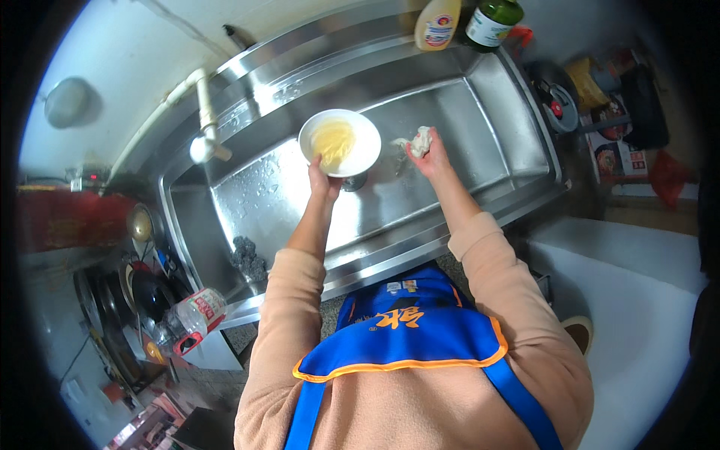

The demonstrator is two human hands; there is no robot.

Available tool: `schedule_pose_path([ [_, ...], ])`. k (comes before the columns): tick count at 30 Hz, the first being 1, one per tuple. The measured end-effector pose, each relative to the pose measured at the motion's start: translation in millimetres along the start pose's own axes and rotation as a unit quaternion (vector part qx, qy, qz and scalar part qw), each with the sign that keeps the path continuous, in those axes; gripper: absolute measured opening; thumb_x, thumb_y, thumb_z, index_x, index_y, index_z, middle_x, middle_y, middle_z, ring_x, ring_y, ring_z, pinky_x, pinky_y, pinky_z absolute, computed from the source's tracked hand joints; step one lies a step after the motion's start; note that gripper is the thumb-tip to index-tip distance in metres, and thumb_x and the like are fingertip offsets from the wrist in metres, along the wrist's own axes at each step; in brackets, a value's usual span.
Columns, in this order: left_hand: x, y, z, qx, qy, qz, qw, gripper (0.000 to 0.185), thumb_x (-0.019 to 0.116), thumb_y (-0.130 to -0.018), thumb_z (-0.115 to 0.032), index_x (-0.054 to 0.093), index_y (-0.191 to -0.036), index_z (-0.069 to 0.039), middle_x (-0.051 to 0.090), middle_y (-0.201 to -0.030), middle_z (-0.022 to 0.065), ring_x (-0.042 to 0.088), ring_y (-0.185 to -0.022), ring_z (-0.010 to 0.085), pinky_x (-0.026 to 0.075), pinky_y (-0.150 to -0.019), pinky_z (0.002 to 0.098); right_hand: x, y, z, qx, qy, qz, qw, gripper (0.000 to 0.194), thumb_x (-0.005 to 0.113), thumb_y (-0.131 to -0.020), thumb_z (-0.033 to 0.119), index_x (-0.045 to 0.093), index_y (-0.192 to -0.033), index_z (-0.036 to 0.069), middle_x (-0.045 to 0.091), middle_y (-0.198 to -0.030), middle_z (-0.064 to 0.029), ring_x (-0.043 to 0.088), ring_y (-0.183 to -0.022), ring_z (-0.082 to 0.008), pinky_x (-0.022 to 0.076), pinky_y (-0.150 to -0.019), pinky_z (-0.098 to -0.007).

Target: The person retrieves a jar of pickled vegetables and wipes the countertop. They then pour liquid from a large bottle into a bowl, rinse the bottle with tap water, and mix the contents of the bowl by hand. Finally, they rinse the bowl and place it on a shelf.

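My left hand (pixel 325 183) grips the near rim of a white round bowl (pixel 364 140), thumb inside the rim and fingers beneath. In the bowl lies something yellow and glossy (pixel 333 140); whether it is liquid or film I cannot tell. To the right, my right hand (pixel 430 154) is closed around a crumpled whitish cloth (pixel 421 142), with a loose end sticking out to the left. Both hands are over a large stainless steel sink (pixel 388 216). Part of a dark round drain piece (pixel 354 181) shows below the bowl.
A white pipe faucet (pixel 207 112) reaches over the sink's left side. Dark steel wool scourers (pixel 248 259) lie in the near left corner. A yellowish detergent bottle (pixel 437 25) and a green bottle (pixel 492 25) stand on the back ledge. A clear plastic bottle (pixel 194 315) is at the left.
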State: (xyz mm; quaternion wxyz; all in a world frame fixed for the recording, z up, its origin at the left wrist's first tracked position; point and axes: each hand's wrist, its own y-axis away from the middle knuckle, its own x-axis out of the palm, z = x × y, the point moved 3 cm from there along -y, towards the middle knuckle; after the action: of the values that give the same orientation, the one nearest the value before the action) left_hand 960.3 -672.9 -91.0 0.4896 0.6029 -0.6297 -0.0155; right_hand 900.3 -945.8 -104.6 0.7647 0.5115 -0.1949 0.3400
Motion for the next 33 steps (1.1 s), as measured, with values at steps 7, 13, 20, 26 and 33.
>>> schedule_pose_path([
  [7,167.5,-64.2,103.3,0.034,-0.124,0.06,0.99,0.063,0.048,-0.091,-0.02,0.02,-0.147,-0.026,0.037,-0.141,0.0145,0.049,-0.12,0.0375,0.053,-0.079,0.0591,-91.8,-62.5,116.9,-0.041,0.065,-0.103,0.992,0.04,0.043,-0.097,0.053,0.055,-0.109,0.017,0.061,-0.103,-0.0052,0.059,-0.093,-0.0265,0.0487,-0.078,-0.0504],
  [13,248.2,-45.2,170.7,0.152,-0.439,0.166,0.87,0.07,0.065,-0.078,-0.015,0.039,-0.142,-0.021,0.042,-0.132,0.0188,0.049,-0.119,0.0365,0.047,-0.098,0.0428,-164.6,-38.2,210.7,-0.022,0.133,-0.269,0.954,0.048,0.041,-0.093,0.061,0.057,-0.11,0.019,0.059,-0.108,-0.0028,0.056,-0.096,-0.0258,0.048,-0.074,-0.0549],
  [20,234.2,30.1,154.9,0.292,-0.647,0.287,0.643,0.087,0.075,-0.059,-0.018,0.043,-0.14,-0.022,0.039,-0.126,0.0244,0.05,-0.113,0.0438,0.048,-0.097,0.0452,-189.2,-48.5,217.8,0.016,0.16,-0.287,0.945,0.015,0.06,-0.077,0.015,0.055,-0.09,0.012,0.053,-0.089,-0.0068,0.051,-0.071,-0.0238,0.0473,-0.055,-0.0356],
  [26,169.4,69.7,87.3,0.293,-0.713,0.122,0.625,0.089,0.078,-0.058,-0.019,0.042,-0.139,-0.019,0.039,-0.128,0.0221,0.06,-0.103,0.0427,0.054,-0.085,0.0464,-154.8,-47.2,202.5,0.141,-0.133,-0.159,0.968,0.035,0.05,-0.073,0.006,0.051,-0.107,-0.001,0.054,-0.105,-0.0201,0.047,-0.072,-0.026,0.0431,-0.053,-0.0331],
  [33,87.3,94.3,15.8,0.327,-0.72,-0.074,0.607,0.084,0.077,-0.063,-0.013,0.04,-0.137,-0.022,0.04,-0.125,0.0191,0.061,-0.098,0.0401,0.056,-0.083,0.0457,-107.6,-32.4,177.7,0.07,-0.11,-0.006,0.991,0.038,0.062,-0.089,0.022,0.05,-0.108,-0.009,0.055,-0.112,-0.0228,0.057,-0.092,-0.0358,0.0509,-0.089,-0.046],
])
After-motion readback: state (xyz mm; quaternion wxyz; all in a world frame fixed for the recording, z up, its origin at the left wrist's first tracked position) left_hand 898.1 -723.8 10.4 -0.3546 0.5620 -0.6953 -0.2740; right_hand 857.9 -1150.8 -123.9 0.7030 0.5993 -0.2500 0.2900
